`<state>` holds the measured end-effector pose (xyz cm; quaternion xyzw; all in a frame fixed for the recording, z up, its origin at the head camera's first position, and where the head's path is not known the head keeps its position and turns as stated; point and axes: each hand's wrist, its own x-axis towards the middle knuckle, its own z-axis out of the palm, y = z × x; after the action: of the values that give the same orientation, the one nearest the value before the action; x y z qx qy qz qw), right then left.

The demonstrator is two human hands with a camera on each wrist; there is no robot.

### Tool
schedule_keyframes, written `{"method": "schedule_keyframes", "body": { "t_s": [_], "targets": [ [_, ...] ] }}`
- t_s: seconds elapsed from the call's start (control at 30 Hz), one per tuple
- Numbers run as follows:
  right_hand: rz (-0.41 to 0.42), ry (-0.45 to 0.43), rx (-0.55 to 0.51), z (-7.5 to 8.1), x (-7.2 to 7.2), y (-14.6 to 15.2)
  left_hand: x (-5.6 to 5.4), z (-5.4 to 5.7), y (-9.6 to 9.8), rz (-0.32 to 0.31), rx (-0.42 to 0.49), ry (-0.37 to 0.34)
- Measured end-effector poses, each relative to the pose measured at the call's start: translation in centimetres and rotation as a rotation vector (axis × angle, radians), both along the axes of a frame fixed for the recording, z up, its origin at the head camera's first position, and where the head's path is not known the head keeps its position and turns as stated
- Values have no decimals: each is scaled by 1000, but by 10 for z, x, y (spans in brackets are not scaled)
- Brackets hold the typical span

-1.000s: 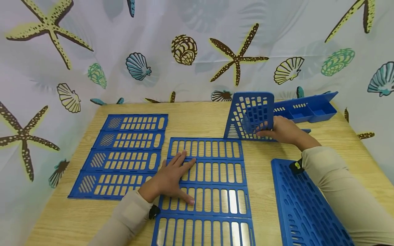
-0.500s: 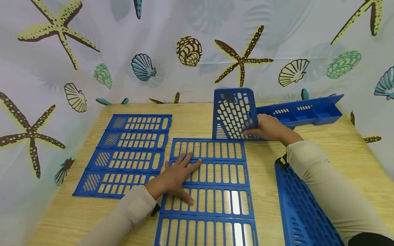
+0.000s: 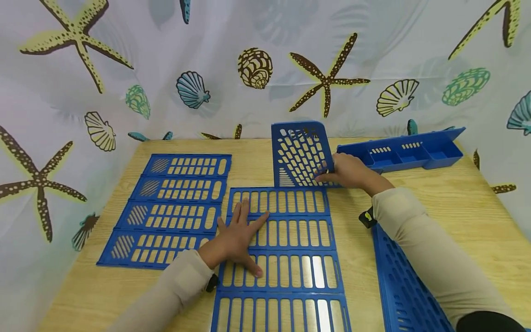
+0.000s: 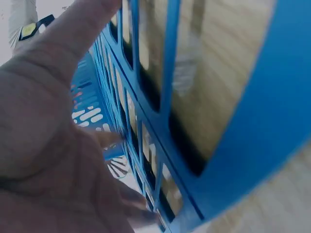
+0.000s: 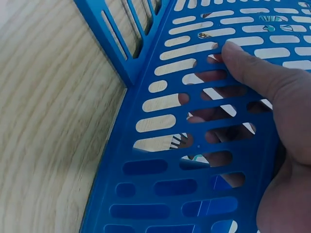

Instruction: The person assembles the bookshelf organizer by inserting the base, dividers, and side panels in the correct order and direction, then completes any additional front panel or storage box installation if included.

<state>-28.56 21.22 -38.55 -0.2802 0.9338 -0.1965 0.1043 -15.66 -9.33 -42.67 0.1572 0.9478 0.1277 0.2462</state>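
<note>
My right hand (image 3: 348,171) grips the right edge of a blue perforated plastic panel (image 3: 296,154), standing upright at the far edge of a slatted sheet. In the right wrist view, the thumb (image 5: 252,68) presses the near face while the fingers show through the slots from behind. My left hand (image 3: 236,242) lies spread on the blue slatted sheet (image 3: 286,295), which is made of several hinged strips lying flat. The left wrist view shows that hand's fingers splayed over the slats (image 4: 167,73). The upright panel's lower edge meets the slatted sheet's far edge in the right wrist view.
Another flat sheet of hinged blue strips (image 3: 166,207) lies on the left of the wooden table (image 3: 448,203). A blue divided tray (image 3: 398,152) stands at the back right. Under my right forearm lies a blue slotted panel stack (image 3: 398,276). A patterned curtain (image 3: 224,115) hangs behind.
My right hand has slid the upright panel leftward along the far edge of the slatted sheet, uncovering more of the divided tray. My left hand stays spread on the sheet.
</note>
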Motion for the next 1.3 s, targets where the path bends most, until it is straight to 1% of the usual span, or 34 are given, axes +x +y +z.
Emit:
{"method": "schedule_keyframes", "body": {
  "t_s": [0.1, 0.17, 0.2, 0.27, 0.33, 0.5, 0.63, 0.8, 0.97, 1.03, 1.2, 1.3],
  "targets": [
    [-6, -25, -10, -2, 5, 3, 0, -1, -8, 87, -20, 64],
    [-8, -36, -27, -1, 7, 6, -2, 0, -14, 118, -38, 96],
    [-11, -45, -34, -1, 7, 8, -4, 0, -17, 122, -51, 101],
    [-4, -52, -45, 0, 7, 8, -7, 0, -22, 115, -52, 100],
    [7, -50, -46, 0, 7, 8, -8, -1, -24, 96, -43, 87],
    [9, -44, -35, -5, 4, -2, -6, -1, -24, 83, -21, 83],
    [1, -28, -31, -7, 2, -16, -5, -2, -23, 83, -35, 86],
    [1, -4, -34, -5, -1, -32, -6, -3, -23, 90, -42, 103],
    [16, -33, -50, -5, -6, -49, -7, -4, -24, 100, -33, 115],
    [27, -30, -49, -5, -7, -58, -6, -5, -25, 103, -26, 122],
    [4, -5, -12, -5, -6, -84, -5, -7, -25, 101, -6, 143],
    [-18, -7, 8, -5, -5, -96, -5, -7, -25, 93, -2, 152]
  ]
}}
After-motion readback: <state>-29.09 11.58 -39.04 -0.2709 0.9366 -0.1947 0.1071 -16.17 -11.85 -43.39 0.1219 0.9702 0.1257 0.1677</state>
